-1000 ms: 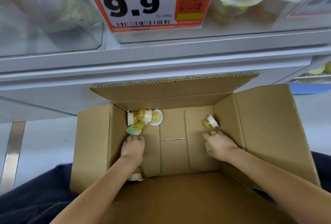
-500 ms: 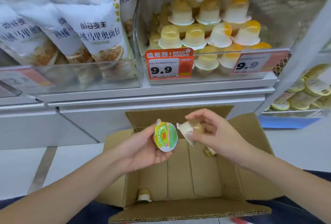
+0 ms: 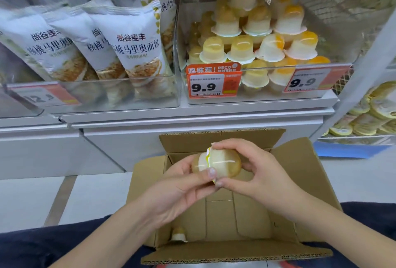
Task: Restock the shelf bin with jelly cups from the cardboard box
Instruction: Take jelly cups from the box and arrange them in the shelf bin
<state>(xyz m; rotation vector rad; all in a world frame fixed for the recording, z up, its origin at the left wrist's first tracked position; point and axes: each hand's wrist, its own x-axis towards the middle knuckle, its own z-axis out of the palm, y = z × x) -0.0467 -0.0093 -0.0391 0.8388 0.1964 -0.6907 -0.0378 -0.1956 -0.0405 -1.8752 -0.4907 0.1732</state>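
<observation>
Two jelly cups are pressed lid to lid above the open cardboard box (image 3: 304, 173). My left hand (image 3: 177, 188) grips the left jelly cup (image 3: 198, 163), mostly hidden by fingers. My right hand (image 3: 255, 173) holds the right jelly cup (image 3: 225, 166), a white and amber one. One more jelly cup (image 3: 178, 234) lies in the box's near left corner. The clear shelf bin (image 3: 257, 94) above holds several stacked jelly cups (image 3: 242, 49).
White bread bags (image 3: 132, 47) fill the clear bin to the left. Orange 9.9 price tags (image 3: 211, 84) hang on the jelly bin's front. A lower shelf at the right holds yellow packaged goods (image 3: 372, 115). The box rests against my dark trouser legs (image 3: 27, 246).
Both hands rose out of the box, each with a jelly cup, and brought the two cups together lid to lid. The view tilted up to show the shelf bins.
</observation>
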